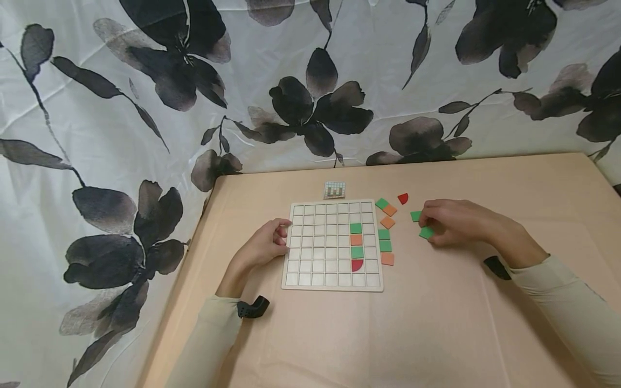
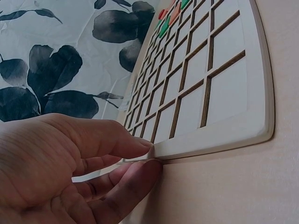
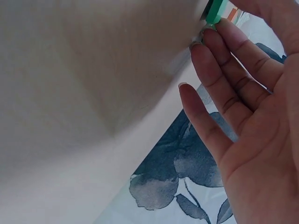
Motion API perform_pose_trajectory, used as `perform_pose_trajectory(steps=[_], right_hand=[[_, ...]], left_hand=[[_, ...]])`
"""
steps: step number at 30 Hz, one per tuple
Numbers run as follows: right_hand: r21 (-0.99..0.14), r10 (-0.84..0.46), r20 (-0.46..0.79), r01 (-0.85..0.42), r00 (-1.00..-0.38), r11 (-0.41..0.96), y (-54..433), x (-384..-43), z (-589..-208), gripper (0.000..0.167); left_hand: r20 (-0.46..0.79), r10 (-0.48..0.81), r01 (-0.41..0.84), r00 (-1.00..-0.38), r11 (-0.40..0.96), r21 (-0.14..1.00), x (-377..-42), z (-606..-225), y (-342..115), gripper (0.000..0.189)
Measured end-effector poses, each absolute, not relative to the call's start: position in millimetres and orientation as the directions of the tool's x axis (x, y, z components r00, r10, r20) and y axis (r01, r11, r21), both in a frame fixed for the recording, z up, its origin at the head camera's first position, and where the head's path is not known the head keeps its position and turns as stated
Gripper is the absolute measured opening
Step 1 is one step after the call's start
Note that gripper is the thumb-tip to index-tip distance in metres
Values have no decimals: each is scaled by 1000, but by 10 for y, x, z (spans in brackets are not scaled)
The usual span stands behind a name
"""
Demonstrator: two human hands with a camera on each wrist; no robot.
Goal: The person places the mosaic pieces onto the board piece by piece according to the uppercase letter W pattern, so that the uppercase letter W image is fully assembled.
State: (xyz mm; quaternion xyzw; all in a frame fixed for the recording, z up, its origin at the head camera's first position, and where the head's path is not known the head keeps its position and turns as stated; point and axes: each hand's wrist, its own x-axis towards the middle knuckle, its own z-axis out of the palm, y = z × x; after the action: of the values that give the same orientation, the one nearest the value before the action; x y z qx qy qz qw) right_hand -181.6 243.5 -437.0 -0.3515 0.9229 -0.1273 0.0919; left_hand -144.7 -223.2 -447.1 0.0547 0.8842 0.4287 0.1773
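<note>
Right hand (image 1: 466, 221): thumb and fingertips look pinched on a green tile (image 1: 426, 233); the other fingers extend loosely, as the right wrist view shows. Whether the tile is off the table (image 1: 436, 323) I cannot tell.
Left hand (image 1: 262, 242): pinches the left rim of the board (image 1: 315, 253), thumb on top, fingers at the edge, apparently steadying it.
Green tile: well to the right of the board, at the right hand's tips.
Neighbour tile (image 1: 415, 216): also green, just beside the index finger.
Tile step: judged to be picking up 1 piece for the grid, with the board partly filled.
Next tile move: would call for a secure pinch, clear of the neighbour tile, then a carry left over the loose pieces and squaring to a bare cell; which cell I cannot tell.
Board: a framed grid lying flat, mostly bare. In 1 column toward its right side sit 4 pieces in adjoining cells, far to near: upper green (image 1: 356, 228), upper orange (image 1: 356, 240), lower green (image 1: 357, 252), red quarter-round (image 1: 357, 265).
Loose pieces: right of the board, 3 green squares (image 1: 385, 246), 3 orange squares (image 1: 387, 222) and, farther out, 1 loose red (image 1: 403, 199).
Card (image 1: 335, 189): small, just beyond the board's far edge; its print is too small to read.
</note>
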Motion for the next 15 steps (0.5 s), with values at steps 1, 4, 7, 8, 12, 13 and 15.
perform_pose_trajectory(steps=[1, 4, 7, 8, 12, 13, 15], right_hand=[[-295, -672, -78, -627, -736, 721, 2434, -1814, -4371, 21], [-280, -669, -72, -628, -740, 726, 2432, -1809, -4370, 20], [-272, -666, -71, -628, -743, 730, 2429, -1810, -4369, 19], [-270, -664, -73, -627, -744, 731, 2427, -1810, -4365, 19], [-263, -660, -86, -622, -746, 737, 2418, -1804, -4341, 19], [-263, -658, -90, -619, -748, 740, 2416, -1801, -4335, 19], [-269, -655, -93, -614, -750, 742, 2415, -1797, -4326, 19]], left_hand=[[-267, 248, -56, -931, 628, 776, -1445, -4468, -2229, 67], [-270, 247, -57, -931, 631, 774, -1443, -4466, -2227, 67], [-271, 244, -55, -931, 639, 767, -1453, -4473, -2231, 66], [-271, 243, -55, -932, 641, 766, -1458, -4478, -2232, 66], [-268, 237, -54, -934, 646, 761, -1466, -4488, -2229, 66], [-265, 239, -51, -934, 647, 761, -1466, -4489, -2228, 66], [-263, 236, -51, -935, 647, 761, -1464, -4494, -2225, 66]])
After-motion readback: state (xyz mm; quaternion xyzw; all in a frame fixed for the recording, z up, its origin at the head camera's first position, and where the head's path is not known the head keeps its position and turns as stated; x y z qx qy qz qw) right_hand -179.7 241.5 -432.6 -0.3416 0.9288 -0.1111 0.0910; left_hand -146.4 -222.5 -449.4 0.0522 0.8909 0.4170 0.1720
